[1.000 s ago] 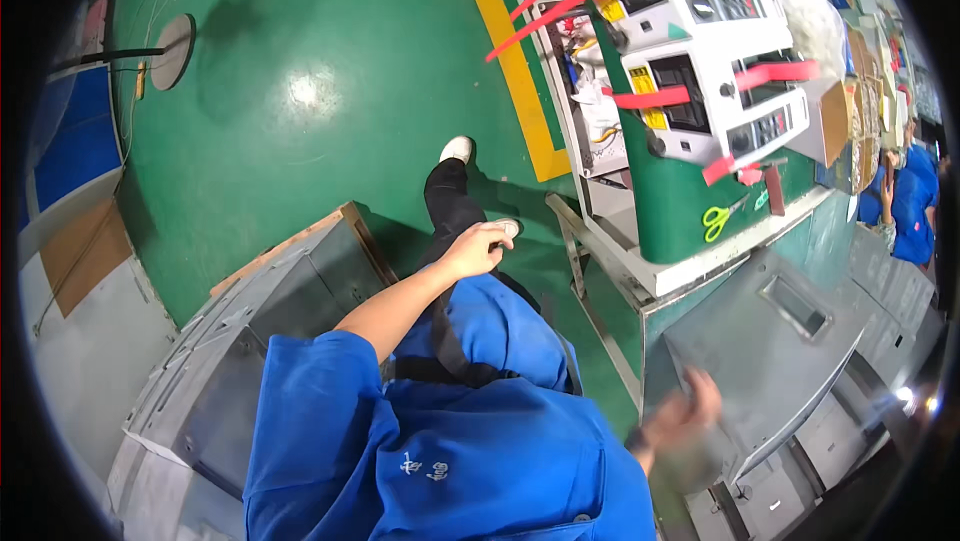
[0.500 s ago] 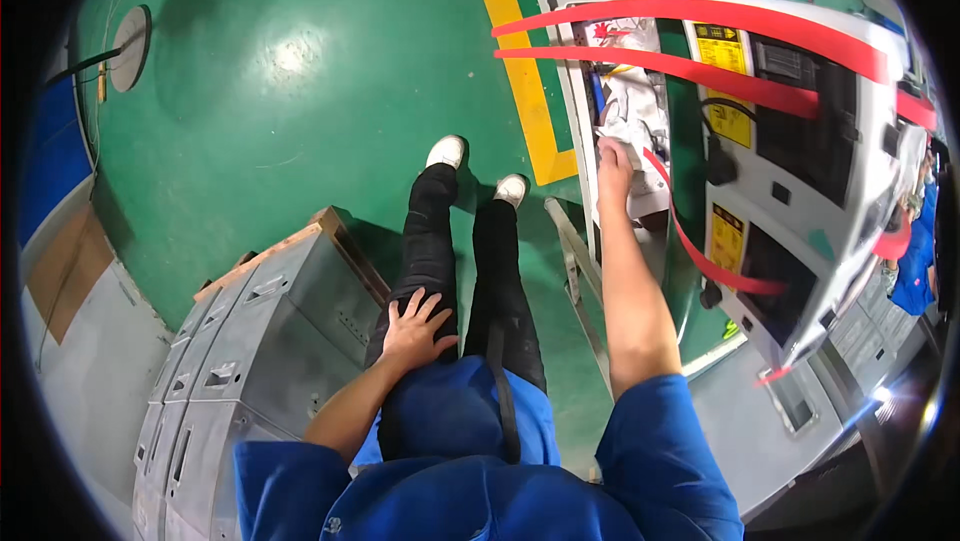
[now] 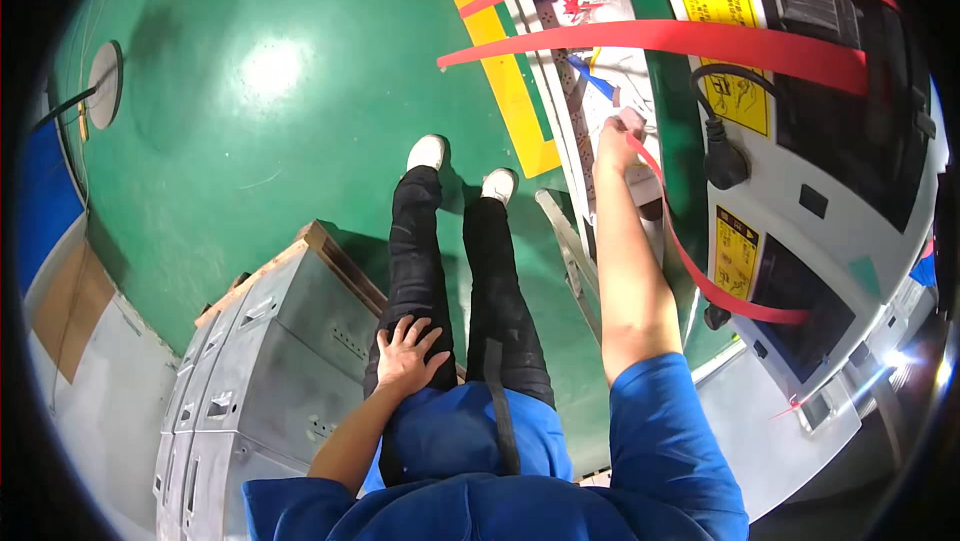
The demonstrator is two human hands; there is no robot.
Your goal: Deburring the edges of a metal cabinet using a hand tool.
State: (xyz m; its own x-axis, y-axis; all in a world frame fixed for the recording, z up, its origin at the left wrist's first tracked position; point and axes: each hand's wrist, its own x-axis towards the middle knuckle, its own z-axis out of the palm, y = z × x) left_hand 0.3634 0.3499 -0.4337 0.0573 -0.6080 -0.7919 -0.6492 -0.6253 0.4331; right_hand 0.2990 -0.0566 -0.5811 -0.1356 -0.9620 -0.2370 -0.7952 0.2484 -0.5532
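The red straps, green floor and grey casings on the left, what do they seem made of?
Red straps: probably fabric or plastic, matte; flat, curving bands.
Green floor: likely a glossy coating, given the bright reflected light.
Grey casings: perhaps dull metal, with smudged faces and cut-out slots.

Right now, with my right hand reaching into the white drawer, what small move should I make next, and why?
I'd probably ease your right hand slightly left, away from the red strap, before drawing back: the strap's end seems very close to that hand, over the cluttered white drawer. Whether you're gripping anything is unclear.
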